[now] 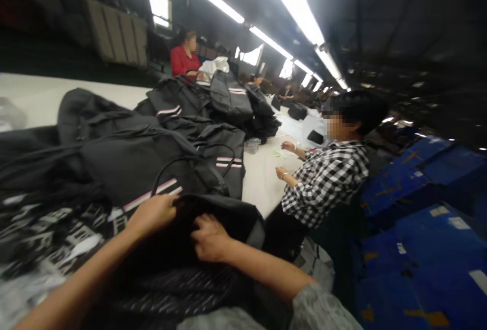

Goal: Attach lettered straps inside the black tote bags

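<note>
A black fabric bag [224, 213] lies in front of me at the near end of a long white table [262, 173]. My left hand [152, 213] rests on the bag's upper edge with its fingers curled into the fabric. My right hand [208, 239] presses on the bag just right of it, fingers bent and gripping the cloth. Behind the bag sits a pile of black bags with pink and white stripes [152, 152].
A person in a checked shirt [327, 178] works at the table's right side, hands on the tabletop. A person in red [183, 59] sits at the far end. More black bags [228, 97] are heaped further along. Blue boxes [418, 228] stack up at right.
</note>
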### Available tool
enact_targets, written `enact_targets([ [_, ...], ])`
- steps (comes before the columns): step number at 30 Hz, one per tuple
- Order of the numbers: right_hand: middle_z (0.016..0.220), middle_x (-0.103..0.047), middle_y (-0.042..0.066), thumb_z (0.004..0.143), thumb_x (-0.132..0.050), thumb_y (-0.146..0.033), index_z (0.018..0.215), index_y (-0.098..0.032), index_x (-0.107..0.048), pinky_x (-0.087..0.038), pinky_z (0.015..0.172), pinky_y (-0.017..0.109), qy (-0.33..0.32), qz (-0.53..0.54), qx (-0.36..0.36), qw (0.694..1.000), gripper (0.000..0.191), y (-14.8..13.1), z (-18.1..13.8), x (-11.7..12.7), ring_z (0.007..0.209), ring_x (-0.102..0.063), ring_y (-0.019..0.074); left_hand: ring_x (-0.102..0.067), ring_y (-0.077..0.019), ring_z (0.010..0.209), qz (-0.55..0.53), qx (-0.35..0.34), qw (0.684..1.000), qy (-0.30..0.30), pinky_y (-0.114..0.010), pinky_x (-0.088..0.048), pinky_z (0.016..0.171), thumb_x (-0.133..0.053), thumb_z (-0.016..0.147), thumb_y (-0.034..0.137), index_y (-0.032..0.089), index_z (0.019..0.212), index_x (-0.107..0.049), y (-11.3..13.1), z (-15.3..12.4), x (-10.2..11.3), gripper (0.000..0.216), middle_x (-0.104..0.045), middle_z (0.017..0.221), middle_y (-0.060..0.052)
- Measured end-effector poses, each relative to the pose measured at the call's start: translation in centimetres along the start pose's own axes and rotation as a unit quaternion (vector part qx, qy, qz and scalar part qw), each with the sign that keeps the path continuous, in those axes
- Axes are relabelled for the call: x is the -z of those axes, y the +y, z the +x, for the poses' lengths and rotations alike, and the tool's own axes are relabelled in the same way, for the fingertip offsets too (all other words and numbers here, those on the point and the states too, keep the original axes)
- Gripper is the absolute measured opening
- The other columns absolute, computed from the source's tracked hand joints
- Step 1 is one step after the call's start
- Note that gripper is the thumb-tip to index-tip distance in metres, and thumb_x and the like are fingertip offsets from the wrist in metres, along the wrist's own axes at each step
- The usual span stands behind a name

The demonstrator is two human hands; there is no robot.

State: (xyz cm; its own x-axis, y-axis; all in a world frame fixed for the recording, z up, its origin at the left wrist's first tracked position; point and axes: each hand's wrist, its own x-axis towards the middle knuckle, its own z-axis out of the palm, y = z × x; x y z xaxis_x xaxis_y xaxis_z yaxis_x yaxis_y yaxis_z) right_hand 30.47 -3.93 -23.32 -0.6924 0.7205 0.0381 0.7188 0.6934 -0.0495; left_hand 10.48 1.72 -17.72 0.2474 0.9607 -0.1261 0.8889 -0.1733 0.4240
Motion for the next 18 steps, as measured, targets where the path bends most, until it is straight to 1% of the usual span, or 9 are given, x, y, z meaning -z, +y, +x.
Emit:
enact_targets([
  [1, 0.121, -0.055, 0.014, 0.072, -0.058, -0.023, 0.092, -0.015, -0.065, -0.042, 0.098, 0.042, -0.016, 0.013, 0.007, 1.0, 0.023, 0.0, 0.0, -0.4, 0.115, -0.048, 0.0294, -0.065, -0.0328, 0.096, 0.031, 0.015, 0.999, 0.029, -0.037, -0.048, 0.077, -0.036, 0.086, 0.034, 0.019, 0.103, -0.069, 0.3, -0.2, 0.1, 0.041, -0.071, 0.1, -0.015],
  [2, 0.13, -0.049, 0.017, 0.072, -0.058, -0.021, 0.095, -0.013, -0.064, -0.041, 0.1, 0.042, -0.023, 0.025, 0.01, 0.999, 0.026, -0.1, -0.2, -0.8, 0.121, -0.043, 0.0311, -0.065, -0.0339, 0.096, 0.046, 0.022, 0.998, 0.048, -0.038, -0.048, 0.078, -0.034, 0.087, 0.036, 0.019, 0.108, -0.068, 0.5, -0.2, 0.1, 0.043, -0.07, 0.102, -0.016],
  [4, 0.138, -0.042, 0.019, 0.075, -0.054, -0.017, 0.105, -0.01, -0.06, -0.037, 0.104, 0.043, -0.009, 0.046, 0.003, 0.999, 0.032, -0.2, -0.8, -1.7, 0.129, -0.036, 0.0309, -0.065, -0.033, 0.096, 0.055, 0.015, 0.996, 0.061, -0.037, -0.047, 0.078, -0.035, 0.088, 0.038, 0.02, 0.11, -0.067, 0.6, -0.2, -0.1, 0.043, -0.07, 0.101, -0.016],
  [7, 0.138, -0.043, 0.017, 0.083, -0.047, -0.015, 0.12, -0.01, -0.053, -0.036, 0.105, 0.041, 0.047, 0.059, -0.047, 0.996, 0.037, -0.1, -1.2, -2.1, 0.125, -0.04, 0.0265, -0.065, -0.0293, 0.092, 0.028, -0.011, 0.999, 0.04, -0.032, -0.045, 0.073, -0.039, 0.087, 0.037, 0.02, 0.101, -0.069, 0.2, -0.3, -0.2, 0.038, -0.071, 0.096, -0.014],
  [9, 0.131, -0.051, 0.015, 0.086, -0.047, -0.017, 0.124, -0.012, -0.052, -0.038, 0.103, 0.041, 0.06, 0.048, -0.064, 0.995, 0.039, 0.4, -0.5, -1.7, 0.117, -0.046, 0.0257, -0.065, -0.0276, 0.089, 0.002, -0.02, 1.0, 0.022, -0.03, -0.043, 0.069, -0.041, 0.085, 0.035, 0.02, 0.097, -0.07, -0.2, -0.1, -0.2, 0.034, -0.071, 0.094, -0.012],
  [11, 0.114, -0.061, 0.014, 0.085, -0.051, -0.019, 0.117, -0.012, -0.058, -0.039, 0.1, 0.043, 0.034, 0.021, -0.061, 0.997, 0.033, 1.1, 0.8, -1.3, 0.11, -0.051, 0.0267, -0.065, -0.0266, 0.086, -0.017, -0.018, 1.0, 0.007, -0.029, -0.041, 0.067, -0.043, 0.084, 0.035, 0.02, 0.094, -0.069, -0.5, 0.1, -0.1, 0.031, -0.071, 0.091, -0.011],
  [14, 0.09, -0.068, 0.012, 0.084, -0.055, -0.021, 0.093, -0.013, -0.067, -0.039, 0.099, 0.046, -0.033, -0.023, -0.046, 0.998, 0.017, 1.7, 2.8, -0.4, 0.098, -0.057, 0.0272, -0.065, -0.0255, 0.083, -0.024, -0.022, 0.999, -0.011, -0.028, -0.039, 0.063, -0.048, 0.082, 0.037, 0.02, 0.087, -0.067, -0.4, 0.2, 0.2, 0.026, -0.071, 0.087, -0.01],
  [16, 0.084, -0.069, 0.01, 0.082, -0.056, -0.02, 0.085, -0.015, -0.069, -0.042, 0.095, 0.044, -0.065, -0.037, -0.018, 0.997, 0.014, 1.5, 3.2, 0.4, 0.09, -0.06, 0.0254, -0.065, -0.0251, 0.083, -0.007, -0.038, 0.999, -0.017, -0.027, -0.038, 0.063, -0.053, 0.079, 0.035, 0.021, 0.086, -0.064, 0.2, -0.5, 0.2, 0.02, -0.071, 0.088, -0.008],
  [18, 0.081, -0.07, 0.006, 0.08, -0.059, -0.023, 0.081, -0.018, -0.069, -0.048, 0.084, 0.036, -0.107, -0.026, 0.046, 0.993, 0.011, 0.8, 3.1, 1.0, 0.084, -0.062, 0.0224, -0.065, -0.0256, 0.086, 0.028, -0.044, 0.999, -0.005, -0.028, -0.039, 0.066, -0.053, 0.078, 0.03, 0.022, 0.091, -0.063, 0.4, -1.6, -0.2, 0.018, -0.071, 0.092, -0.007],
])
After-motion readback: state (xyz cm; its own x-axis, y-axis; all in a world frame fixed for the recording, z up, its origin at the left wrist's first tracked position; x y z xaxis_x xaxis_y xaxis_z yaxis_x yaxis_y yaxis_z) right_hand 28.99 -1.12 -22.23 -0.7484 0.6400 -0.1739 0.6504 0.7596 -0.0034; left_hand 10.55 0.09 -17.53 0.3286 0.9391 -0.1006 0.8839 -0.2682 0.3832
